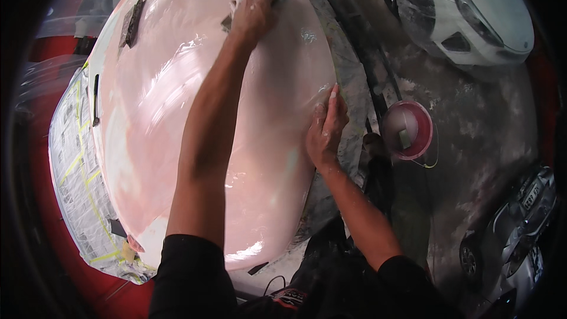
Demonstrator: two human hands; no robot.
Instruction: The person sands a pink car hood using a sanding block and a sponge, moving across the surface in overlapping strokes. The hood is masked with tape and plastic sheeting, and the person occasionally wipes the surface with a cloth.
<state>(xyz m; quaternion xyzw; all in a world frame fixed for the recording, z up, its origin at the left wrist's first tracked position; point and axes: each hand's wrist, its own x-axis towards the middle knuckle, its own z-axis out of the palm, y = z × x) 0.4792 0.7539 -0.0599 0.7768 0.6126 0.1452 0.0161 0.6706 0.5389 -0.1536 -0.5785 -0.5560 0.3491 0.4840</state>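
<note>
A broad car panel (266, 159), pinkish and shiny with wet, curves beneath both hands. Far out on it, my left hand (255, 15) is closed over a dark sanding block (227, 22). The block's ends stick out on either side of the fingers, and pale slurry coats some of the knuckles. My right hand (328, 127) rests at the panel's right edge with fingers stretched out and thumb apart, holding nothing. On the panel's far left lies a second dark, worn strip (131, 22), apart from both hands.
A red bucket (426, 130) of cloudy liquid with a pale piece inside stands on the floor at right. Taped masking sheets (74, 171) cover the left side. A white car (478, 0) is at the far right, a silver car (525, 224) nearer. A thin black bar (95, 100) lies at the panel's left edge.
</note>
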